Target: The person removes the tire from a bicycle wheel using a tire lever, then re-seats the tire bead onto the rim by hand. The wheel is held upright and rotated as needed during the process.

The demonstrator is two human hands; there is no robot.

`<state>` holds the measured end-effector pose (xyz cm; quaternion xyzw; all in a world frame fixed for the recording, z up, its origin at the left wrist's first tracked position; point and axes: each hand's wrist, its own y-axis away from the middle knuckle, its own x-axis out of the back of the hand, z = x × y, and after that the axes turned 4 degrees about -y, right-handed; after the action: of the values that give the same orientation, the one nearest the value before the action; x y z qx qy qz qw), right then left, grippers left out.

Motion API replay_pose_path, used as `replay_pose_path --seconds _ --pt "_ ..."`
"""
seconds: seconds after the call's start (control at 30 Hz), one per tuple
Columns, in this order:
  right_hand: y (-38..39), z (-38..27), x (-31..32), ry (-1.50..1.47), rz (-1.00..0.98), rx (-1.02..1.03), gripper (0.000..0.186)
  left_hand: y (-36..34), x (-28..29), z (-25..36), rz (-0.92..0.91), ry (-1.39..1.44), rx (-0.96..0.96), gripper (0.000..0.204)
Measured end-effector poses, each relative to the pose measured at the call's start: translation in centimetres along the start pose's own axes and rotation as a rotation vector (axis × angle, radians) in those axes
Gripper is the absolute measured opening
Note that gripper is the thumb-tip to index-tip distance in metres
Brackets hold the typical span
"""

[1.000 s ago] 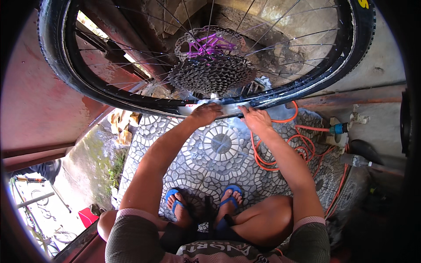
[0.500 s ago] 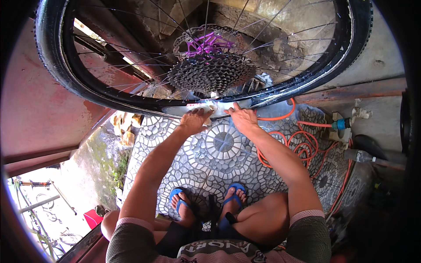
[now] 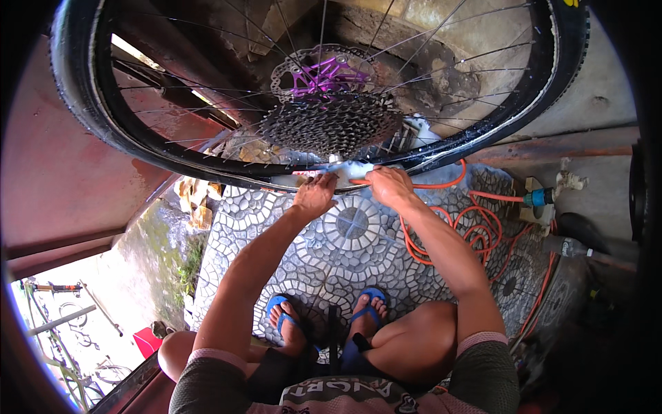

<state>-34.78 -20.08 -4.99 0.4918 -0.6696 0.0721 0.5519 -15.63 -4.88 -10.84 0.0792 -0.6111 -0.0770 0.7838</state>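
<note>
A bicycle wheel (image 3: pixel 227 164) with a black tyre stands in front of me, its near edge under both my hands. White foam (image 3: pixel 353 170) lies on the rim between them. My left hand (image 3: pixel 317 194) is closed over the near edge, fingertips bent over the tyre. Just to its right, my right hand (image 3: pixel 390 185) grips the same edge, its fingers curled over the top and partly hidden. Beyond the foam are the dark cassette (image 3: pixel 331 124) and a disc rotor (image 3: pixel 324 74) with a purple centre.
An orange hose (image 3: pixel 476 231) lies coiled on the pebble-patterned floor (image 3: pixel 345 259), leading to a tap (image 3: pixel 569 181) at the right wall. A clear bottle (image 3: pixel 572 247) is below the tap. A red metal panel (image 3: pixel 76 159) stands at left. My feet are in blue flip-flops (image 3: pixel 372 292).
My right hand has shifted a little right and its fingers have curled in. My left hand has moved slightly right. Less white foam covers the rim, and a yellow mark shows at the tyre's upper right.
</note>
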Motion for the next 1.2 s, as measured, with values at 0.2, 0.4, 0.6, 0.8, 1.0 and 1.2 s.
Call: replay_pose_path --seconds 0.2,0.4,0.6,0.8,1.0,1.2 --pt "1.1 0.5 0.7 0.054 -0.056 -0.092 0.023 -2.1 -2.0 0.9 0.000 0.145 -0.044 0.024" --pt "0.5 2.2 -0.8 0.119 0.116 0.039 0.016 -5.9 -1.8 -0.3 -0.326 0.213 -0.104 0.035" --pt "3.6 3.0 1.5 0.282 -0.014 -0.148 0.025 -5.9 -1.4 4.9 -0.107 0.252 -0.252 0.076" --pt "3.7 4.7 0.5 0.309 0.148 -0.157 0.030 -6.8 -2.2 5.1 -0.199 0.224 -0.170 0.050" --pt "3.7 5.6 -0.4 0.262 0.113 -0.146 0.025 -6.9 -1.9 5.6 -0.172 0.084 -0.175 0.023" --pt "4.3 5.7 -0.4 0.194 0.156 -0.139 0.021 -6.3 -1.8 3.7 -0.204 0.063 -0.205 0.052"
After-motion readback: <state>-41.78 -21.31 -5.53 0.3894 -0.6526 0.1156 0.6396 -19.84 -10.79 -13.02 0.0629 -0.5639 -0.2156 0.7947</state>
